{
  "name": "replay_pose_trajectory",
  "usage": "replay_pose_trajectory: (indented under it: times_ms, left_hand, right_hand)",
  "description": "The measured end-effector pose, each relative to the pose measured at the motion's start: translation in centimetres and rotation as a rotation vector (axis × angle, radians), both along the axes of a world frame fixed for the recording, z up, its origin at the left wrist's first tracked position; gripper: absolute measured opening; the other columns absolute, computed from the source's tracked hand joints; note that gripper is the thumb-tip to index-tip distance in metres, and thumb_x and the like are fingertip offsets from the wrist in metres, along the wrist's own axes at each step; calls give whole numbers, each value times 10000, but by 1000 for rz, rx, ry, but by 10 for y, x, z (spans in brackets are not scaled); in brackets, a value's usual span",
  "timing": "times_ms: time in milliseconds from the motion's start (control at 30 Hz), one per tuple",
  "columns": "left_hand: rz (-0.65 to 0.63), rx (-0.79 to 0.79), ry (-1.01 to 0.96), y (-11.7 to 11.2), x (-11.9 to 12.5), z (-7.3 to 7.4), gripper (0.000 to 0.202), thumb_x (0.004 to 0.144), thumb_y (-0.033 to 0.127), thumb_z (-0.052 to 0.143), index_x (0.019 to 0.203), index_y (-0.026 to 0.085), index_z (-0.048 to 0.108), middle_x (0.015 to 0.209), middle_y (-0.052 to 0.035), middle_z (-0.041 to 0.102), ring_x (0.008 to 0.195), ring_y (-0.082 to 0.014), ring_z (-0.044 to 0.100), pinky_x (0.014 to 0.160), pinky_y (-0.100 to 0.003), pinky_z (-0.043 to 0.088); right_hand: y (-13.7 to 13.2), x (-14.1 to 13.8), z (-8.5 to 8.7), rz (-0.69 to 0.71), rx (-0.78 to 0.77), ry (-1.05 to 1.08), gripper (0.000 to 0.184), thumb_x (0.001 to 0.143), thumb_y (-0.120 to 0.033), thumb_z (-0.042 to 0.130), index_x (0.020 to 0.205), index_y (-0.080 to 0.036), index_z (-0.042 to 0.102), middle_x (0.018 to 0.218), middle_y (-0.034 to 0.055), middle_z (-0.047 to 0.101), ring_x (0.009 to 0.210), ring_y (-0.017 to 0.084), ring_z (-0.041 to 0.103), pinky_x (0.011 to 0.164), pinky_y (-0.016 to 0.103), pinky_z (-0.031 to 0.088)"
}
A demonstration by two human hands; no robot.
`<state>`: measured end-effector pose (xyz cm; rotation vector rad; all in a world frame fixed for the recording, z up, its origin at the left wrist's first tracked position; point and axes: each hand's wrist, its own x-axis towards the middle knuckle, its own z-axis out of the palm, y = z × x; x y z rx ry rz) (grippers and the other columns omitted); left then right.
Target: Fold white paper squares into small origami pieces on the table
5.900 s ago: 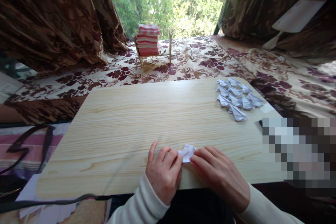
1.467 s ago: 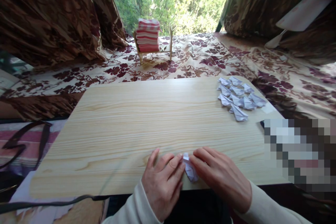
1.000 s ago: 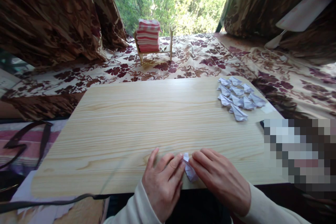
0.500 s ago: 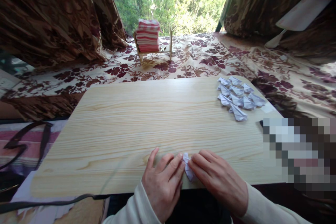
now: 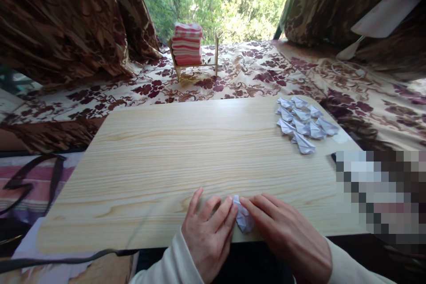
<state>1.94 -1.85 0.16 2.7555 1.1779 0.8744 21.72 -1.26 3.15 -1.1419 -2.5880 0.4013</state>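
A small folded piece of white paper (image 5: 244, 219) lies at the near edge of the light wooden board (image 5: 186, 151). My left hand (image 5: 208, 235) presses its fingertips against the paper's left side, fingers together. My right hand (image 5: 289, 235) holds the paper from the right, fingers closed along it. Both sleeves are cream coloured. Much of the paper is hidden between the fingers.
Several finished folded white paper pieces (image 5: 304, 124) lie in a cluster at the board's far right. A small wooden rack with a red-and-white striped stack (image 5: 187, 44) stands on the flowered cloth by the window. Dark straps (image 5: 29, 182) lie at the left. A blurred patch covers the right edge.
The paper has gone from a wider open shape to a narrow folded one, and both hands have slid slightly nearer the board's edge while pressing it.
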Motion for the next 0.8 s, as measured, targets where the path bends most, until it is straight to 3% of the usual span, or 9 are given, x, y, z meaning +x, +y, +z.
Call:
replay_pose_trajectory:
  times_ms: [233, 433, 600, 800]
  left_hand:
    - [13, -16, 21, -2, 1, 3, 294, 856, 218, 495, 1128, 166, 596, 1151, -16, 633, 1063, -175, 509, 1120, -444, 133]
    - [-6, -5, 34, 0, -1, 2, 301, 855, 230, 492, 1132, 173, 594, 1136, -19, 631, 1065, -168, 510, 1121, -443, 125]
    - [-22, 0, 5, 1, -2, -1, 312, 862, 243, 477, 1146, 170, 584, 1147, -24, 626, 1062, -175, 504, 1120, -458, 103]
    - [-10, -19, 11, -2, 0, 0, 286, 853, 197, 483, 1109, 144, 599, 1151, -37, 629, 1050, -199, 506, 1103, -468, 144]
  right_hand:
    - [-2, -10, -8, 35, 92, -109, 255, 869, -83, 374, 1080, -91, 515, 848, 82, 557, 724, 201, 498, 623, 330, 452]
    - [-15, -1, -11, 6, 175, -173, 364, 796, -81, 423, 1151, -81, 498, 865, 92, 560, 712, 208, 481, 614, 339, 415]
    - [-8, 5, 5, -89, 4, -142, 273, 817, -42, 407, 1008, -165, 560, 822, 44, 543, 715, 174, 492, 625, 299, 409]
    - [-25, -4, 1, -76, 115, -146, 439, 779, -76, 448, 1215, -125, 476, 871, 68, 559, 715, 196, 487, 614, 313, 419]
